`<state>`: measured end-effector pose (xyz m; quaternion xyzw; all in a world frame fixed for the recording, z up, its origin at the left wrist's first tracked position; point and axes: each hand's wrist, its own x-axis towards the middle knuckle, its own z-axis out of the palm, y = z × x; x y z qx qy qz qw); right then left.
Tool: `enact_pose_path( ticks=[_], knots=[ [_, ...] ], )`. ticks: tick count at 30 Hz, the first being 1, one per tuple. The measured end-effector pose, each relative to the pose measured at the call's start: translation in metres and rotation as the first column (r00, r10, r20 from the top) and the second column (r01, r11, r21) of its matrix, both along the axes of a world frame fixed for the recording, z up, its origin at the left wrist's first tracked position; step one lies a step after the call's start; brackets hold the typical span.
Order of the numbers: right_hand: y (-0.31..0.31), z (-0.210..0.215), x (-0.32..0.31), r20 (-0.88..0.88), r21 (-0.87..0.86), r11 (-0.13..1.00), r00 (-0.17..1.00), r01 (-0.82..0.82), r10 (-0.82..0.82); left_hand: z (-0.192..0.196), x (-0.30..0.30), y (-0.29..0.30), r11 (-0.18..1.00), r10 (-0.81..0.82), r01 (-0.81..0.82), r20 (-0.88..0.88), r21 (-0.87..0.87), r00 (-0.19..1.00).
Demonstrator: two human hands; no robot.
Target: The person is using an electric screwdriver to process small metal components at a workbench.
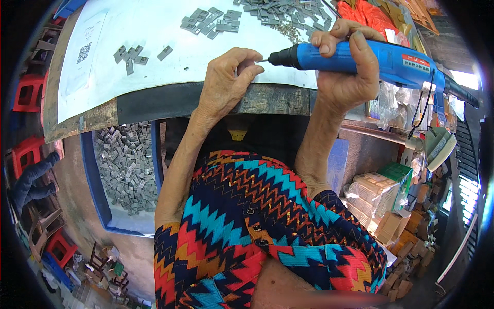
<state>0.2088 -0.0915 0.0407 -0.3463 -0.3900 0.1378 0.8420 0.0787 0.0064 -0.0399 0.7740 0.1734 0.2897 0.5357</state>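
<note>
My right hand [350, 77] is wrapped round a blue electric screwdriver [391, 57] with a black nose, held level over the table's front edge. Its thin bit points left, its tip at the fingertips of my left hand [226, 80]. Those fingers are pinched together, and whatever sits between them is hidden. Beyond my hands, small grey rectangular pieces [211, 21] lie in a group on the white table covering [170, 28]. A smaller cluster of grey pieces [131, 57] lies to the left. Farther right are a larger heap of grey pieces [278, 9] and a pile of tiny brass-coloured screws [289, 33].
Below the table at left, a blue bin [98, 195] holds many grey pieces. Red plastic [363, 18] lies at the far right of the table. Red stools [28, 92] stand at left, near another person's leg [33, 177]. Cartons [391, 226] are stacked at lower right.
</note>
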Motion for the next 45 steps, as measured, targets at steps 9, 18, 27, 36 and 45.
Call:
enact_pose_path(
  ticks=[9, 18, 27, 36, 45],
  knots=[
    [-0.004, 0.006, -0.003, -0.104, 0.020, 0.998, 0.993, 0.059, -0.056, 0.005, -0.004, 0.010, 0.996, 0.076, -0.075, -0.022, 0.048, 0.997],
    [-0.010, -0.001, 0.003, -0.072, -0.005, 1.000, 0.997, 0.026, -0.026, -0.007, 0.012, 0.055, 0.726, 0.403, -0.285, -0.053, 0.626, 0.913],
    [-0.013, -0.007, 0.004, -0.075, -0.003, 0.999, 0.996, 0.047, -0.047, -0.008, 0.030, 0.059, 0.667, 0.505, -0.271, -0.154, 0.694, 0.849],
    [-0.015, -0.006, 0.003, -0.080, -0.002, 0.999, 0.996, 0.032, -0.032, -0.015, 0.038, 0.061, 0.643, 0.532, -0.270, -0.164, 0.717, 0.831],
    [-0.016, -0.007, 0.003, -0.078, -0.011, 0.999, 0.996, 0.052, -0.052, -0.018, 0.040, 0.062, 0.560, 0.602, -0.293, -0.138, 0.775, 0.786]
  ],
)
